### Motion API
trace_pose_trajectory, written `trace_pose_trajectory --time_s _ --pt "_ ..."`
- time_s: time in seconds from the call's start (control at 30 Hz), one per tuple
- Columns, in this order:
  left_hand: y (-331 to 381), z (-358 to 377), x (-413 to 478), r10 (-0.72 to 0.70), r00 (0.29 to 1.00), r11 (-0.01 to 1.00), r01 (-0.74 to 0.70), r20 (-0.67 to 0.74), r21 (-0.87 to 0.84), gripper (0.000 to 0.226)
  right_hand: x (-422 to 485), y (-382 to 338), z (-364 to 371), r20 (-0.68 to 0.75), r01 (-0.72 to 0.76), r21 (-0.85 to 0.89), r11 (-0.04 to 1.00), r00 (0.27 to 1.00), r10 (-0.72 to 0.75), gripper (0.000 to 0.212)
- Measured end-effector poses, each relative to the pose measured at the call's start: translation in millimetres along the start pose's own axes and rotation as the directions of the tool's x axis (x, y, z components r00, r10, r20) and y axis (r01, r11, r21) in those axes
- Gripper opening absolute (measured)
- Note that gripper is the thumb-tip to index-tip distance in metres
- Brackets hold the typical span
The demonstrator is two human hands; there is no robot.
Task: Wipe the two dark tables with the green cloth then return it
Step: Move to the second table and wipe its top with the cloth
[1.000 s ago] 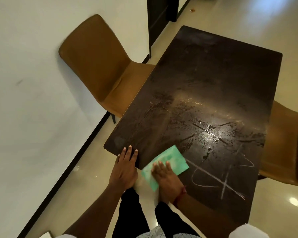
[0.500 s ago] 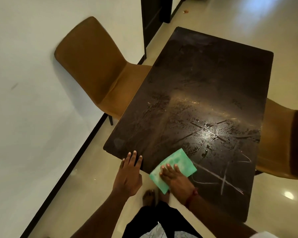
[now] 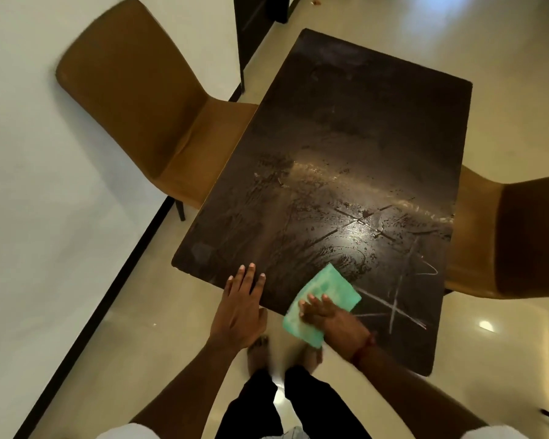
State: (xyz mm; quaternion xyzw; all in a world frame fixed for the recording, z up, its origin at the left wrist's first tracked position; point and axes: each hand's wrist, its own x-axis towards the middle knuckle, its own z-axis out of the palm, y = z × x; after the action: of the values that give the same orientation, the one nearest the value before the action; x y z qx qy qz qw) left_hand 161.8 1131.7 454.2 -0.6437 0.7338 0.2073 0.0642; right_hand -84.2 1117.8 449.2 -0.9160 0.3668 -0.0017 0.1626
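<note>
A dark rectangular table (image 3: 355,128) fills the middle of the view, streaked with wet wipe marks and white chalk-like lines near its front right. The green cloth (image 3: 325,291) lies flat at the table's near edge, partly hanging over it. My right hand (image 3: 333,321) presses down on the cloth with its fingers spread. My left hand (image 3: 241,308) rests flat on the near edge just to the left of the cloth, fingers apart, holding nothing. Only one dark table is in view.
A brown chair (image 3: 146,115) stands at the table's left side against a white wall (image 3: 29,185). Another brown chair (image 3: 514,236) is at the right side. A dark door frame (image 3: 254,23) rises beyond the far left corner. My bare feet (image 3: 259,353) stand on the glossy floor.
My right hand has slid the green cloth a little to the right along the near edge, leaving fresh wet streaks. The left hand stays on the edge.
</note>
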Motion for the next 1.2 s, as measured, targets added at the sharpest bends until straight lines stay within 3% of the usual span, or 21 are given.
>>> trace_pose_trajectory --time_s 0.07,0.13,0.17,0.2,0.27,0.33,0.4,0.47,0.5,0.57,0.63,0.67,0.7,0.8,0.9,0.93,1.0,1.07,1.1,1.13,1.2 --pt "3.4 3.4 -0.7 0.008 1.0 1.0 -0.008 -0.001 0.0 0.07 -9.1 39.6 -15.9 -0.004 -0.211 0.065 0.975 0.977 0.212 0.06" --pt "7.7 6.3 -0.3 -0.005 1.0 1.0 0.005 0.007 -0.022 0.071 -18.4 71.1 -23.4 -0.014 -0.585 0.201 0.786 0.8 0.599 0.064" --pt "11.6 7.4 0.0 -0.019 1.0 0.999 0.019 0.001 -0.032 0.073 -17.2 75.7 -26.0 -0.003 -0.709 0.228 0.668 0.685 0.728 0.064" --pt "16.0 7.9 0.6 -0.035 0.999 0.998 0.035 0.0 -0.045 0.074 -13.7 70.9 -27.1 0.02 -0.757 0.192 0.625 0.64 0.769 0.061" --pt "25.9 7.7 0.3 -0.078 0.997 0.994 0.079 0.007 -0.077 0.077 -10.9 43.4 -15.0 -0.01 -0.648 0.115 0.752 0.757 0.654 0.051" --pt "35.8 6.2 0.7 -0.115 0.993 0.99 0.115 -0.002 -0.086 0.076 -24.9 15.8 10.0 0.011 -0.316 0.028 0.948 0.949 0.316 0.046" --pt "47.4 4.2 2.3 -0.106 0.994 0.992 0.105 -0.013 -0.074 0.075 -47.1 10.8 10.9 0.053 -0.022 -0.022 1.0 0.998 0.024 0.046" --pt "56.8 2.7 3.9 -0.074 0.997 0.996 0.074 -0.014 -0.047 0.075 -57.9 45.0 1.8 -0.013 0.106 -0.034 0.994 0.994 -0.107 0.036" --pt "61.2 2.6 4.4 -0.06 0.998 0.998 0.06 -0.008 -0.036 0.075 -62.9 68.1 -0.9 -0.071 0.067 -0.025 0.997 0.995 -0.069 0.034" --pt "68.8 4.0 5.3 -0.054 0.998 0.998 0.055 0.007 -0.039 0.075 -72.0 99.2 -14.2 -0.13 -0.278 0.087 0.957 0.949 0.287 0.046" --pt "73.1 8.2 4.4 -0.076 0.997 0.995 0.077 0.024 -0.059 0.075 -69.5 92.8 -23.3 -0.097 -0.623 0.23 0.748 0.75 0.654 0.056" --pt "75.2 10.3 3.8 -0.082 0.996 0.994 0.085 0.038 -0.069 0.076 -65.6 75.7 -27.2 -0.061 -0.703 0.252 0.665 0.674 0.736 0.059" --pt "76.6 12.5 3.7 -0.086 0.995 0.993 0.089 0.048 -0.078 0.078 -62.1 57.2 -26.5 -0.099 -0.687 0.254 0.681 0.682 0.725 0.062" --pt "77.4 13.3 4.8 -0.099 0.993 0.99 0.105 0.068 -0.095 0.082 -75.8 26.2 13.5 -0.047 -0.325 0.133 0.936 0.941 0.334 0.072" --pt "75.7 10.8 6.3 -0.092 0.991 0.993 0.098 0.098 -0.068 0.085 -99.5 59.5 6.1 0.001 0.011 0.091 0.996 1.0 -0.011 0.043" --pt "75.4 9.9 5.9 -0.087 0.989 0.994 0.094 0.117 -0.059 0.087 -105.2 80.0 3.2 -0.038 0.003 0.072 0.997 0.999 0.0 0.04" --pt "75.2 8.3 5.7 -0.086 0.987 0.995 0.093 0.138 -0.046 0.09 -116.3 111.9 -9.9 -0.105 -0.307 0.13 0.943 0.941 0.321 0.041" --pt "77.2 7.5 6.5 -0.092 0.985 0.995 0.098 0.143 -0.029 0.092 -117.2 119.0 -19.1 -0.13 -0.636 0.269 0.723 0.72 0.682 0.05" --pt "78.7 7.5 6.7 -0.095 0.985 0.995 0.098 0.147 -0.015 0.093 -113.5 110.1 -21.7 -0.106 -0.716 0.312 0.624 0.627 0.772 0.054" --pt "79.9 8.3 6.7 -0.097 0.984 0.995 0.098 0.149 0.001 0.095 -110.9 95.8 -18.1 -0.12 -0.712 0.299 0.636 0.633 0.765 0.052" --pt "82.2 11.4 5.7 -0.102 0.984 0.995 0.102 0.142 0.013 0.099 -111.6 65.5 1.0 -0.158 -0.508 0.119 0.853 0.839 0.521 0.043"
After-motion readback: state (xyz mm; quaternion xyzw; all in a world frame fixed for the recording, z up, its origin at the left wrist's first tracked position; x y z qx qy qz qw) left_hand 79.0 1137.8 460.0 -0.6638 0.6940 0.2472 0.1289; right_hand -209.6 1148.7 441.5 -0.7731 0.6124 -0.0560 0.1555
